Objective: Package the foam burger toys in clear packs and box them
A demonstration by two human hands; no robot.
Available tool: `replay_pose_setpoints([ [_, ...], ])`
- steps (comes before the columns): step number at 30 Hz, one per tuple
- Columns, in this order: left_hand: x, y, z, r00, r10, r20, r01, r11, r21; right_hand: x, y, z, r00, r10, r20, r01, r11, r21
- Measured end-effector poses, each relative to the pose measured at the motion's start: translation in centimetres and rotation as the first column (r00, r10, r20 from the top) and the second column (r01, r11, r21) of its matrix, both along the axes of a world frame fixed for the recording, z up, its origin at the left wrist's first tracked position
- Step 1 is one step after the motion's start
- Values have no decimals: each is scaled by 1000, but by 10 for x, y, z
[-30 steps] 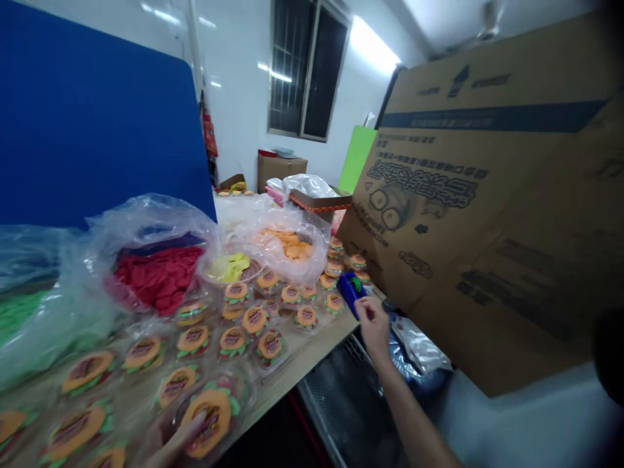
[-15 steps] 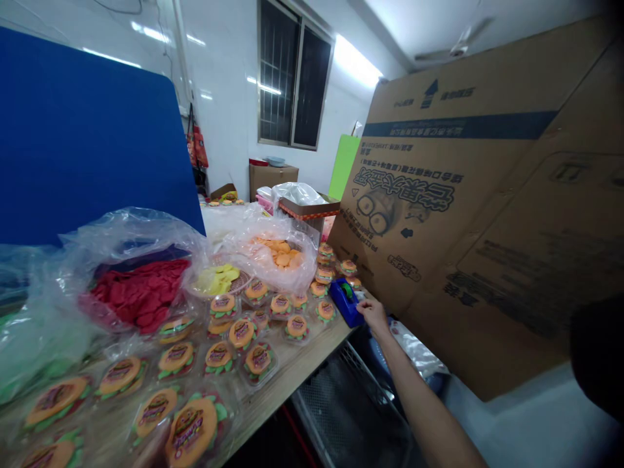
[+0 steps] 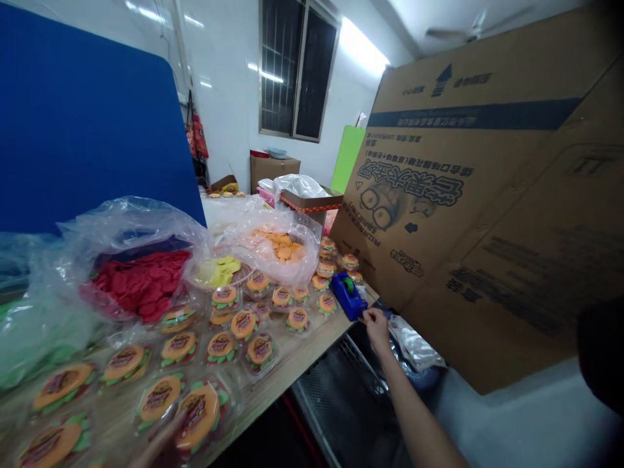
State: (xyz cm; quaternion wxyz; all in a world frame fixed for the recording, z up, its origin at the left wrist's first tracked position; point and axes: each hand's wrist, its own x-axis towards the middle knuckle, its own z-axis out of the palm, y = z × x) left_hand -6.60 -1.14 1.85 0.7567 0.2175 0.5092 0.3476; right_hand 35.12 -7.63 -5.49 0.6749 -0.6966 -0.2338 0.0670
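At the front end of a blue tape dispenser [image 3: 348,299] with a green tape roll, my right hand [image 3: 376,328] pinches the tape end. The strip itself is too fine to make out clearly. My left hand [image 3: 163,439], blurred and partly cut off by the bottom edge, grips a clear pack holding a burger-shaped sweet [image 3: 201,416]. Its fingers press against the pack's left side. Several similar burger packs [image 3: 158,398] lie spread on the wooden table [image 3: 273,393] around it, and some are stacked beside the dispenser.
Plastic bags hold red discs [image 3: 143,283] and orange discs [image 3: 285,248]; a basket of yellow pieces [image 3: 221,272] stands between them. A large cardboard sheet [image 3: 468,214] leans along the right side. A blue panel [image 3: 92,123] rises at the left. Dark crates [image 3: 336,396] stand below the table edge.
My right hand has moved slightly down and away from the dispenser, fingers still pinched. More of my left hand shows over the burger pack. The view has shifted a little.
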Motion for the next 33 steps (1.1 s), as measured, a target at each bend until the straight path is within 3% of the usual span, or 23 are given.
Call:
replay_pose_setpoints([
  [5,-1,-7,1,987,119,109,-123,992,33,-21,-6,4,998,-52,-23,50,998,-45],
  [8,-5,-6,-3,951,221,216,-240,968,67,-71,3,5,989,81,-125,-86,996,-38],
  [10,-9,-4,-6,910,264,319,-307,947,94,-125,11,11,942,263,-209,-275,961,-29],
  [11,-11,-4,-6,893,283,349,-340,934,113,-156,14,17,871,413,-267,-433,901,-18],
  [13,-14,-6,-5,877,298,376,-377,913,157,-218,16,32,650,676,-348,-722,692,-6],
  [15,-19,-8,-4,877,296,378,-391,897,206,-269,21,47,458,812,-361,-863,504,40],
  [16,-22,-9,-4,879,296,373,-396,890,227,-289,24,52,402,844,-355,-893,447,52],
  [18,-29,-10,-3,880,309,360,-411,876,253,-315,31,56,354,870,-343,-916,397,61],
  [28,-69,-14,3,862,401,310,-488,823,292,-364,47,55,277,834,-478,-920,373,118],
  [30,-80,-13,1,839,436,327,-526,802,282,-369,48,55,324,821,-470,-889,435,145],
  [33,-95,-12,-3,802,489,344,-583,765,272,-375,48,54,458,810,-365,-838,531,125],
])
